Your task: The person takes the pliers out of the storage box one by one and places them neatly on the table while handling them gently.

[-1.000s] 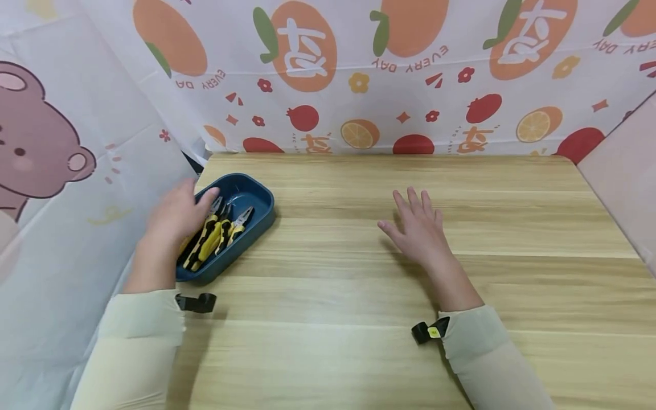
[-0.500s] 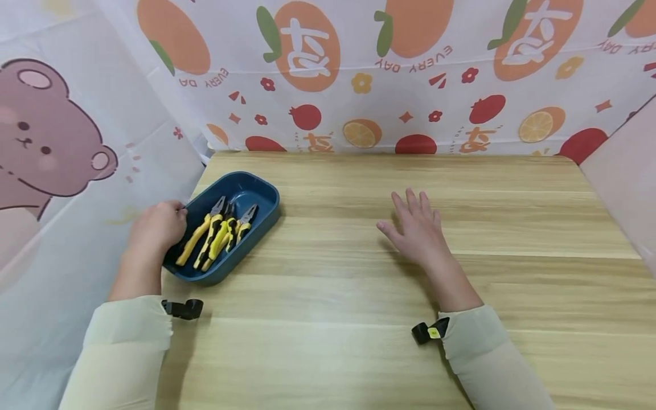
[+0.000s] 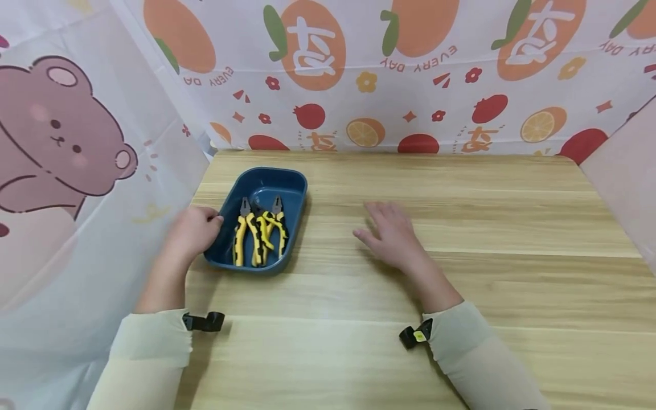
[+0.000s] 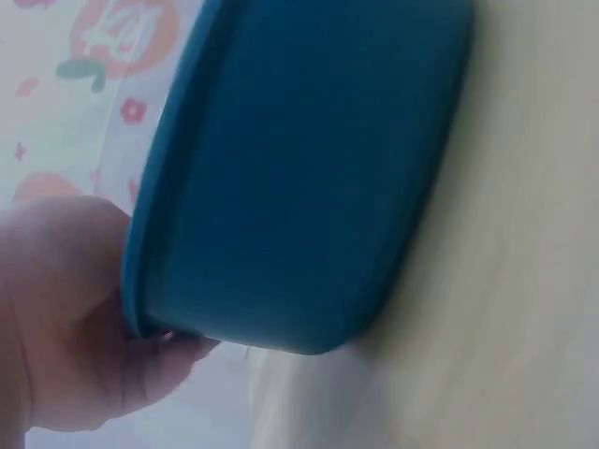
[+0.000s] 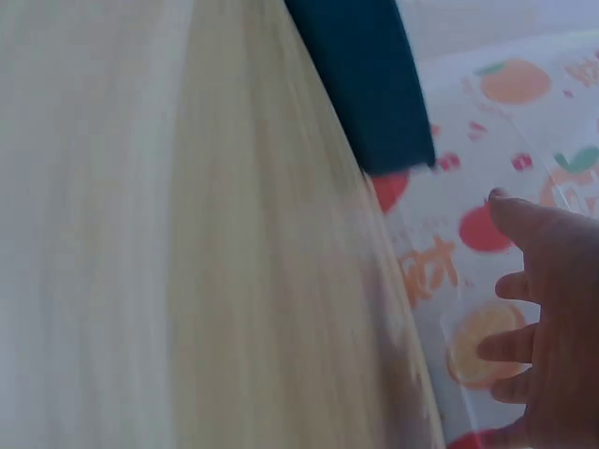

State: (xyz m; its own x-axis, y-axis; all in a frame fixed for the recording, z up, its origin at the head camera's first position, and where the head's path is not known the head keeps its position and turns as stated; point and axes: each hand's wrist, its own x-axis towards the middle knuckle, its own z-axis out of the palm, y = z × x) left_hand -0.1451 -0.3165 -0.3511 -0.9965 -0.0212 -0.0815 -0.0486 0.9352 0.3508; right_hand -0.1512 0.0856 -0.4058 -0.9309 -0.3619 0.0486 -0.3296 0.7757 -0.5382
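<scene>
A dark blue tray point(image 3: 294, 171) with rounded corners is at the left of the table in the head view. Several pliers point(image 3: 254, 239) with yellow and black handles lie inside it, some overlapping. My left hand point(image 3: 195, 230) grips the tray's left rim, the thumb over the edge; in the left wrist view the tray's side wall point(image 4: 299, 178) stands between that hand point(image 4: 65, 309) and the table. Off to the right of the tray, my right hand point(image 3: 389, 236) holds nothing, its fingers extended and apart in the right wrist view.
The light wood table point(image 3: 359, 353) spreads beneath both hands. Behind it hangs a fruit-patterned cloth point(image 3: 389, 80), and at the left side a cloth with a bear print point(image 3: 66, 131). A pale panel point(image 3: 625, 165) borders the right edge.
My left hand took hold of the tray's rim. The tray has shifted to the right and turned straighter, with the pliers in it. My right hand moved left toward the tray.
</scene>
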